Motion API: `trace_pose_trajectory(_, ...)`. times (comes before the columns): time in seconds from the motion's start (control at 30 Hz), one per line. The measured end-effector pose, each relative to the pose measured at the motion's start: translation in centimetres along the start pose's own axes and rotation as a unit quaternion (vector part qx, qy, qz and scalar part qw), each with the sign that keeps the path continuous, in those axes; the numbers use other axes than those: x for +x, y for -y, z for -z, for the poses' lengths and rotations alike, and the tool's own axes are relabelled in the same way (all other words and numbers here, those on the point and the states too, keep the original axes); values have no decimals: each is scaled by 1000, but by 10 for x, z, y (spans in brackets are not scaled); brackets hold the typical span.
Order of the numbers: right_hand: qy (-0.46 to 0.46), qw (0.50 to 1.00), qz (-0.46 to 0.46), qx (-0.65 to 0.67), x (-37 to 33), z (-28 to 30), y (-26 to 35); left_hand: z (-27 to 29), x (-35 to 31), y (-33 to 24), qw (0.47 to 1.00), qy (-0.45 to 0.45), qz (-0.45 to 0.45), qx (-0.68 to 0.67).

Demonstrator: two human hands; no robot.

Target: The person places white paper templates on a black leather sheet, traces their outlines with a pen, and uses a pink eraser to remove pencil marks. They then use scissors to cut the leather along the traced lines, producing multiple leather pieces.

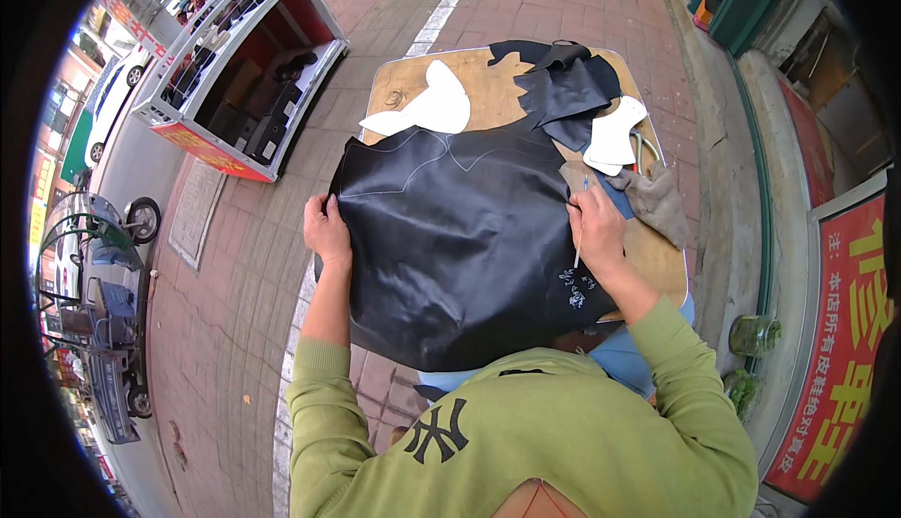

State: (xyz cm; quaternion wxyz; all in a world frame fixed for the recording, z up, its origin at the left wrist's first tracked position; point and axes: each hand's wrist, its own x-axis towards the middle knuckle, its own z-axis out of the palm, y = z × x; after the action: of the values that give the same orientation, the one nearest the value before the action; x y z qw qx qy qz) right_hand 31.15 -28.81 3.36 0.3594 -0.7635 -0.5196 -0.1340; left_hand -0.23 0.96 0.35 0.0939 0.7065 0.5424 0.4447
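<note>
A large sheet of black leather covers the near part of the small table and hangs over its front edge toward my lap. Thin pale outlines run across its far part, and pale handwriting marks its right side. My left hand pinches the sheet's left edge. My right hand, at the right edge, is closed round a slim whitish pen and appears to touch the leather too. Beyond the sheet lies a white pattern piece; another white pattern piece rests at the right.
Black leather scraps lie at the wooden tabletop's far right. A greyish cloth sits beside my right hand. Left stands a display cart; right are a red sign and a green jar. Brick paving surrounds the table.
</note>
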Motion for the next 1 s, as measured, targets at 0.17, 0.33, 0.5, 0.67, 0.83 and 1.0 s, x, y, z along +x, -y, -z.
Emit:
trace_pose_trajectory(0.17, 47, 996, -78, -1, -4, -6, -24, -27, 18, -1, 986, 113, 36, 115)
trace_pose_trajectory(0.33, 89, 986, -142, 5, -20, -17, -51, -56, 34, -3, 955, 201, 76, 202)
trace_pose_trajectory(0.5, 80, 990, -113, 15, -24, -20, -53, -104, 83, -14, 935, 283, 127, 174)
trace_pose_trajectory(0.67, 74, 990, -118, 0, -20, -18, -46, -168, 119, -21, 937, 275, 197, 89)
trace_pose_trajectory(0.83, 64, 994, -91, -18, -18, -18, -46, -205, 141, -16, 954, 170, 248, 8)
trace_pose_trajectory(1.0, 63, 994, -92, -14, -18, -17, -45, -220, 160, -23, 946, 127, 285, -86)
